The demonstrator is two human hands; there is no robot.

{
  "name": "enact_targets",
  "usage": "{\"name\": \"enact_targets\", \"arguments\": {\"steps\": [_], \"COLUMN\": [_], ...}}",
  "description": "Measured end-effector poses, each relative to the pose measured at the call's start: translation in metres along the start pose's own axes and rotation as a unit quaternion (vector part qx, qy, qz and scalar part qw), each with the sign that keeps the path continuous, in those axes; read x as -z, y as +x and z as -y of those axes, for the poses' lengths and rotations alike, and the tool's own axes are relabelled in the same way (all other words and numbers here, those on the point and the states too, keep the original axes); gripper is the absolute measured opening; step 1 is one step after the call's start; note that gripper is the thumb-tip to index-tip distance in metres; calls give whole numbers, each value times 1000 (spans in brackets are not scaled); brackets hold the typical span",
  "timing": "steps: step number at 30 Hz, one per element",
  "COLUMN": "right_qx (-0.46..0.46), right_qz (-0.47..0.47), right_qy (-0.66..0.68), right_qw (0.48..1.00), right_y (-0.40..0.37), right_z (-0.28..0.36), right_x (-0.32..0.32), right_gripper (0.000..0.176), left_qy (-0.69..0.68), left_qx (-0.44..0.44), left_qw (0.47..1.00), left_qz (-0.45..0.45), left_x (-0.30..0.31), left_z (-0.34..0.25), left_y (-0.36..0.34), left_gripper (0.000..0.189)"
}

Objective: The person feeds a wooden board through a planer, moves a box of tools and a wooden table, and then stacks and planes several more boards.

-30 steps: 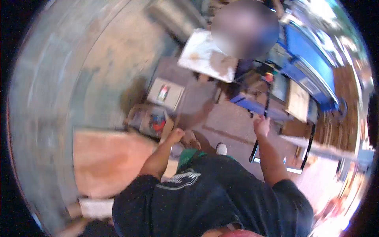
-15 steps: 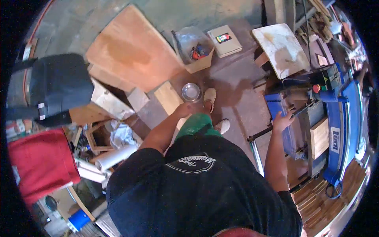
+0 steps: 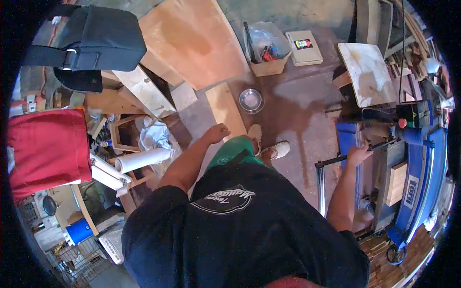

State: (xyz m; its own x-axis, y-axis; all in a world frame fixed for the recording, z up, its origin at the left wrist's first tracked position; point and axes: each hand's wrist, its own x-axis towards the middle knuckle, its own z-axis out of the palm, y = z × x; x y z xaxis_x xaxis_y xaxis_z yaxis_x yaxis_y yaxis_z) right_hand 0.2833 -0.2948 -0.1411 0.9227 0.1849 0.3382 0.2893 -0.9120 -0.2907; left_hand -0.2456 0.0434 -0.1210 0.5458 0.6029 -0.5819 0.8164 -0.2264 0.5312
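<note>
My right hand (image 3: pixel 359 154) is at the dark bar (image 3: pixel 336 161) of the blue machine (image 3: pixel 418 182), its fingers bent over the bar. A piece of wood (image 3: pixel 396 184) lies on that machine's bed, to the right of this hand. My left hand (image 3: pixel 218 132) hangs beside the green shorts (image 3: pixel 231 151), above a pale wooden board (image 3: pixel 224 108), with its fingers curled. Nothing shows in it, but its palm side is hidden. A round metal bowl (image 3: pixel 250 101) stands on the floor beyond it.
Ahead are a cardboard box (image 3: pixel 270 68) of tools, a flat carton (image 3: pixel 305 56) and a large plywood sheet (image 3: pixel 192 41). A stained white board (image 3: pixel 367 79) is at the upper right. At the left are a black bag (image 3: pixel 108 41), a red cloth (image 3: pixel 50 153) and a white roll (image 3: pixel 144 160).
The view has shifted, so the floor objects sit further right. My right hand has closed over the bar; its fingers were more spread before. My left hand has curled a little more.
</note>
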Motion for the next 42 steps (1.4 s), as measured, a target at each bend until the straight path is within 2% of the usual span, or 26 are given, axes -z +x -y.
{"name": "enact_targets", "arguments": {"steps": [4,6,8,10,11,12,13,14,15,16,17,19,21,24,26,29,30,31,32,33,35,36,38,39,41,42], "right_qx": [15,122,70,15,123,229,6,38,79,126,285,129,0,112,251,226,217,156,103,105,61,72,208,222,35,94], "right_qz": [48,21,55,88,62,32,162,238,310,375,376,542,638,728,719,709,708,744,763,760,715,722,557,557,608,544], "right_qy": [74,98,5,-86,-16,55,337,281,222,167,222,290,317,145,32,-61,-92,-24,48,43,237,230,104,107,148,158], "right_qw": [996,987,996,992,990,971,928,929,921,903,853,778,702,661,648,665,666,649,636,640,654,649,797,793,779,819], "right_y": [1,0,-7,-20,-34,-53,-81,-116,-150,-184,-195,-248,-310,-389,-435,-535,-566,-574,-576,-587,-633,-656,-701,-708,-713,-736], "right_z": [-23,-36,-8,57,91,123,157,157,158,158,181,198,175,135,114,90,90,108,129,140,145,145,131,148,167,159], "right_x": [-7,-15,9,60,81,88,88,65,43,21,17,-16,-84,-179,-225,-311,-329,-334,-355,-377,-406,-433,-476,-483,-475,-493], "right_gripper": [51,53,53,53,52,52,53,54,56,57,58,52,49,50,50,51,51,52,52,52,55,55,54,54,50,46], "left_qy": [-62,-54,-44,45,152,128,99,95,2,-93,-95,-64,-55,-91,-148,-241,-276,-313,-319,-313,-312,-313,-315,-311,-303,-299], "left_qx": [-4,-2,0,-60,-251,-215,-173,-165,9,183,192,13,49,74,78,134,204,271,269,308,366,377,396,403,416,417], "left_qw": [998,998,999,993,955,966,976,977,993,969,967,997,995,989,982,960,939,910,908,898,876,870,860,856,851,850], "left_qz": [6,16,30,89,55,70,89,94,117,135,137,-43,-66,-89,-88,-54,-8,35,34,11,-29,-46,-70,-86,-105,-117], "left_x": [-8,-4,-14,-43,-24,-24,-34,-30,-14,-8,-22,-59,-75,-116,-160,-257,-293,-324,-348,-371,-414,-430,-459,-471,-493,-503], "left_z": [7,14,49,126,117,133,150,144,121,110,125,167,166,206,252,372,424,464,493,514,553,566,585,593,595,591], "left_y": [-3,-5,1,30,17,25,23,9,-2,-8,-17,-30,-38,-34,-31,0,13,23,45,58,83,96,123,135,150,156], "left_gripper": [42,42,42,41,38,34,31,31,28,26,26,26,25,24,24,25,30,35,35,40,47,49,53,55,60,62]}}
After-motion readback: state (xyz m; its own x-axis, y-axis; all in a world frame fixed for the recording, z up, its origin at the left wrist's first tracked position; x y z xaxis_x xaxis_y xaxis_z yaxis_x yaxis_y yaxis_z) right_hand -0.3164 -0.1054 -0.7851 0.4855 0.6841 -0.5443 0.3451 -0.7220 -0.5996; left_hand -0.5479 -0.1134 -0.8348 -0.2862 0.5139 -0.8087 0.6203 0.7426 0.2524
